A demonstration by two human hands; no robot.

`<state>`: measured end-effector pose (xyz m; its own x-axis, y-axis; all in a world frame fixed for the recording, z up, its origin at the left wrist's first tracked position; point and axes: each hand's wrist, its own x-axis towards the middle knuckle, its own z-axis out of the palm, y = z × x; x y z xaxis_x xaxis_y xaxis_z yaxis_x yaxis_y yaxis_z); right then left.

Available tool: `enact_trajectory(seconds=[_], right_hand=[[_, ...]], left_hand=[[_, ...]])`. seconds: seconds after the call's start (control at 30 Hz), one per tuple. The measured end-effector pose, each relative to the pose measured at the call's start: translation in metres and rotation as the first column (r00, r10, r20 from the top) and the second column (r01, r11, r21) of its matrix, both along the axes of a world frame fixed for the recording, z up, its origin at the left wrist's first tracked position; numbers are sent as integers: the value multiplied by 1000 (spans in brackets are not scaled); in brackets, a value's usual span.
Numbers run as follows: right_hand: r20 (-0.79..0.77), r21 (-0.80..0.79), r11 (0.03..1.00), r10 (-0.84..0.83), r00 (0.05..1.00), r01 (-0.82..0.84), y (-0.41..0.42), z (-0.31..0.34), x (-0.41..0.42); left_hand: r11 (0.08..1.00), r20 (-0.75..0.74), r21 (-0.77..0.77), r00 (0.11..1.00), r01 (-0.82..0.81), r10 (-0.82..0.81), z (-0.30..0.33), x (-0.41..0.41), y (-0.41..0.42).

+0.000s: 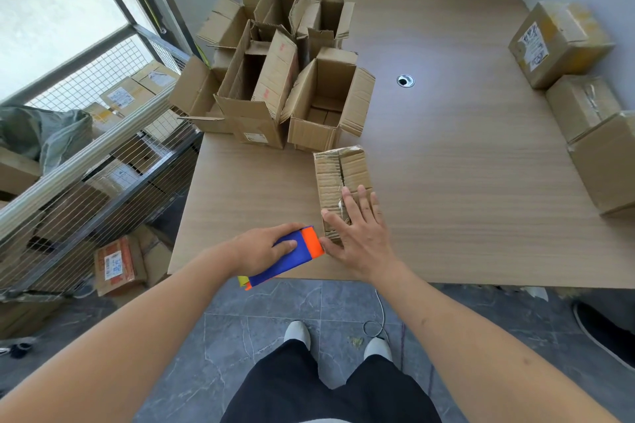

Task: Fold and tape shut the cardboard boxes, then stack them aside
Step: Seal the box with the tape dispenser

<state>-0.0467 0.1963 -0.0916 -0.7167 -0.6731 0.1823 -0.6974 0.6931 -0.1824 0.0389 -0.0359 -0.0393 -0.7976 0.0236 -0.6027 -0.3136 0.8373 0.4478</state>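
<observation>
A small closed cardboard box (338,175) lies near the table's front edge, its flaps folded shut with a seam along the top. My right hand (357,233) presses flat on its near end, fingers straight and spread. My left hand (264,247) grips a blue and orange tape dispenser (292,254), whose orange end meets the box's near left corner. The dispenser's lower part hangs past the table edge.
Several open boxes (285,72) with raised flaps crowd the table's far left. Taped boxes (563,45) stand stacked along the right edge. A wire cage cart (96,148) with parcels stands left of the wooden table (464,199). A cable hole (405,81) sits mid-table.
</observation>
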Motion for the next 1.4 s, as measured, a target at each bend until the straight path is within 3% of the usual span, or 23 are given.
enact_trajectory(seconds=[0.13, 0.33, 0.5, 0.67, 0.8, 0.93, 1.17, 1.3, 1.4], right_hand=[[60, 44, 998, -44, 997, 42, 4, 2, 1], [138, 89, 993, -92, 986, 80, 1, 9, 5], [153, 21, 968, -251, 956, 251, -17, 12, 19], [-7, -73, 970, -233, 972, 232, -17, -3, 22], [-144, -43, 981, -194, 970, 190, -12, -15, 19], [-175, -30, 982, -189, 966, 187, -12, -18, 20], [34, 11, 989, -149, 988, 148, -3, 0, 14], [300, 121, 990, -110, 948, 76, 7, 29, 5], [381, 98, 995, -70, 922, 35, 14, 42, -1]], left_hand=[[1000, 69, -23, 998, -1, 3, -15, 10, -8], [994, -111, -70, 991, -82, 74, -31, 18, -6], [969, -198, -180, 971, -167, 131, -41, 2, 11], [952, -267, -197, 947, -234, 178, -62, -10, 24], [939, -278, -189, 933, -286, 228, -73, -14, 32], [947, -308, -149, 923, -285, 229, -78, -19, 35], [962, -490, -45, 845, -271, 215, -52, -10, 34], [989, -666, 54, 734, -137, 138, -32, -5, 42], [998, -748, 61, 663, 7, 41, -21, -3, 58]])
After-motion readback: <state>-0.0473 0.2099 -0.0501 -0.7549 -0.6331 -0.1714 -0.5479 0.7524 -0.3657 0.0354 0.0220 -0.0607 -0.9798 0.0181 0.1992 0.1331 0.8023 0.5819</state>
